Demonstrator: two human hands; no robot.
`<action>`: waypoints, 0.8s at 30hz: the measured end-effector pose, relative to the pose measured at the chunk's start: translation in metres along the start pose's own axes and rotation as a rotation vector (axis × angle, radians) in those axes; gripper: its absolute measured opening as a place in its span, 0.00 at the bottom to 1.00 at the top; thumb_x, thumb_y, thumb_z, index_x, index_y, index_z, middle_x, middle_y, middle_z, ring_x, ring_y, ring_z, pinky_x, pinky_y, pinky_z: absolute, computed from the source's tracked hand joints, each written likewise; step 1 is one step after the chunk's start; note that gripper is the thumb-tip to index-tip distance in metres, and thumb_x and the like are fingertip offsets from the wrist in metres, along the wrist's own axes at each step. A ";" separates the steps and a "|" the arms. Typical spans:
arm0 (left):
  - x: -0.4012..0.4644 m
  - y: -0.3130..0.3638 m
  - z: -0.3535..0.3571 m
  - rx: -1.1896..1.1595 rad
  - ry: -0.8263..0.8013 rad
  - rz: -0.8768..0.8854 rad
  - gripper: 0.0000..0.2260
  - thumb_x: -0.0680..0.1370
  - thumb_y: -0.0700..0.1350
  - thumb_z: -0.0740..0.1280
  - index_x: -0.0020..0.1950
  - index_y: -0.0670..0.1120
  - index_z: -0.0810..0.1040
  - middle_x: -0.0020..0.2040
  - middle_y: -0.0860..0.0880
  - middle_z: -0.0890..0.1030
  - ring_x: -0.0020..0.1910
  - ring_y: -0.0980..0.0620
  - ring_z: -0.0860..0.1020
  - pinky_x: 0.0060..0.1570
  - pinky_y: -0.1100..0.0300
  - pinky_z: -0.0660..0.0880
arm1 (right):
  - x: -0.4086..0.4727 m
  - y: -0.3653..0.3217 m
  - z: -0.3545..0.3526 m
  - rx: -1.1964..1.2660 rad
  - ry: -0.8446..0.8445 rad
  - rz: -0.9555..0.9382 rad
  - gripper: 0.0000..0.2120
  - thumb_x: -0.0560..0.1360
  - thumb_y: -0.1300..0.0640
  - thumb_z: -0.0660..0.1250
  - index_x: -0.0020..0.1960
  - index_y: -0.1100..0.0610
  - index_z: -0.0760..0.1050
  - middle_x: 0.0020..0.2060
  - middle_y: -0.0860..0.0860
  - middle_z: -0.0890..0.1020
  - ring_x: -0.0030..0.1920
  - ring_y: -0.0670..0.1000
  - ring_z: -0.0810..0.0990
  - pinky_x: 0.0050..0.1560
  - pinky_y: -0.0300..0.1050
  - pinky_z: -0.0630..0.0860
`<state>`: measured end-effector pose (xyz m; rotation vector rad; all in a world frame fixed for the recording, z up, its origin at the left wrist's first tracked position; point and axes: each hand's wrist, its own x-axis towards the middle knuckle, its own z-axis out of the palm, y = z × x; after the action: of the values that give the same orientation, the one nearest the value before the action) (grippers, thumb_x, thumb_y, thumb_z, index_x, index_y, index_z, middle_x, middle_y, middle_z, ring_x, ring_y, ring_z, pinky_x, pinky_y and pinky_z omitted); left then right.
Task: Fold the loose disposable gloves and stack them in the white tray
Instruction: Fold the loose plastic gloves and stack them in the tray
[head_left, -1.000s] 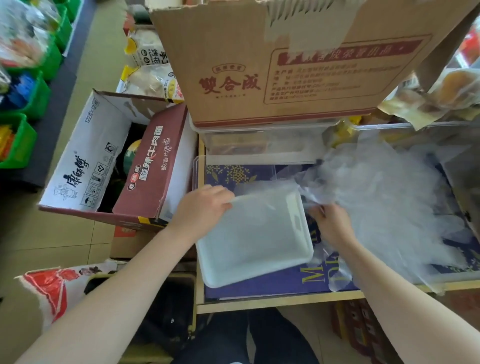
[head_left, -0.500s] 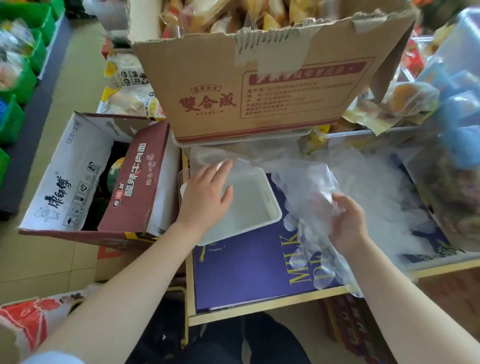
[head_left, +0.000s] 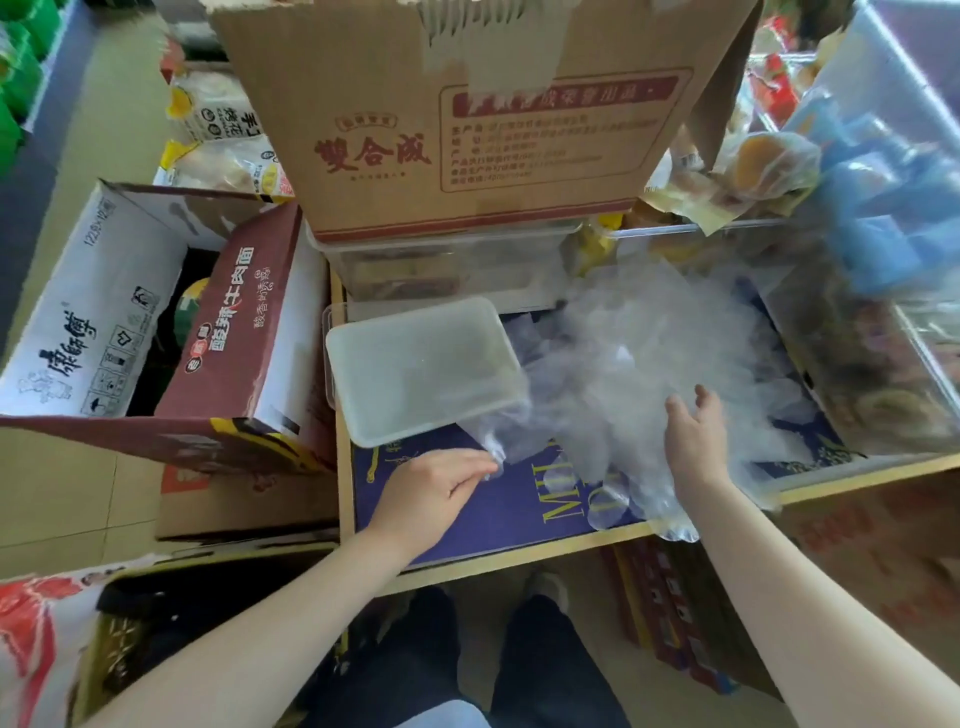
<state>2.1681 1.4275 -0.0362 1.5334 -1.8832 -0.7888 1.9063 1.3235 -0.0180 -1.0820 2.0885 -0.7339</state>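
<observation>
- Head view shows the left hand (head_left: 441, 486) pinching the near edge of 1 clear glove (head_left: 511, 441) between thumb and fingertips, just in front of the white tray (head_left: 415, 371).
- Right hand (head_left: 693, 441) hovers with fingers loosely spread over the loose glove pile (head_left: 665, 364); its grip is released and it holds nothing.
- The tray sits at the far left of the tabletop (head_left: 467, 512), tilted a little, and appears to hold no folded gloves yet; the pile spreads to its right and spills toward the near edge.
- Judged step: separating 1 glove from the heap before folding, so the task looks barely begun.
- To do it well, draw the pinched glove clear of the pile, let the right hand press the rest down so the thin film does not drag neighbours along, then flatten it on the purple tabletop before folding.
- Risk: the clingy film may lift several gloves together or slide off the near edge.
- Around the tabletop: a brown cardboard box (head_left: 467, 119) stands at the far side, an open red and white carton (head_left: 171, 322) on the left, wrapped snacks at the far right, and a tiled floor (head_left: 67, 493) below.
</observation>
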 end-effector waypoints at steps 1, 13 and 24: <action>-0.003 -0.001 0.001 0.025 -0.029 -0.015 0.11 0.75 0.45 0.63 0.51 0.48 0.84 0.50 0.54 0.84 0.50 0.55 0.81 0.49 0.57 0.79 | -0.004 -0.010 -0.001 -0.039 -0.009 -0.128 0.22 0.80 0.53 0.57 0.72 0.58 0.61 0.71 0.56 0.64 0.70 0.55 0.63 0.71 0.53 0.60; -0.016 0.014 0.010 0.362 0.196 -0.204 0.09 0.74 0.40 0.62 0.54 0.43 0.74 0.59 0.45 0.76 0.58 0.50 0.72 0.53 0.54 0.74 | -0.008 -0.032 0.066 -0.460 -0.515 -0.370 0.35 0.73 0.50 0.68 0.73 0.62 0.55 0.67 0.61 0.69 0.67 0.60 0.65 0.62 0.48 0.63; 0.034 -0.024 -0.021 0.742 0.047 -0.169 0.16 0.61 0.28 0.72 0.46 0.39 0.81 0.40 0.41 0.80 0.34 0.41 0.79 0.29 0.54 0.75 | 0.024 -0.024 0.090 -0.225 -0.530 -0.323 0.09 0.71 0.57 0.70 0.51 0.52 0.77 0.39 0.50 0.80 0.47 0.54 0.80 0.52 0.48 0.75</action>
<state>2.1935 1.3882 -0.0385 2.1384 -2.1528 -0.0898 1.9760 1.2754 -0.0640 -1.5658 1.5836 -0.3056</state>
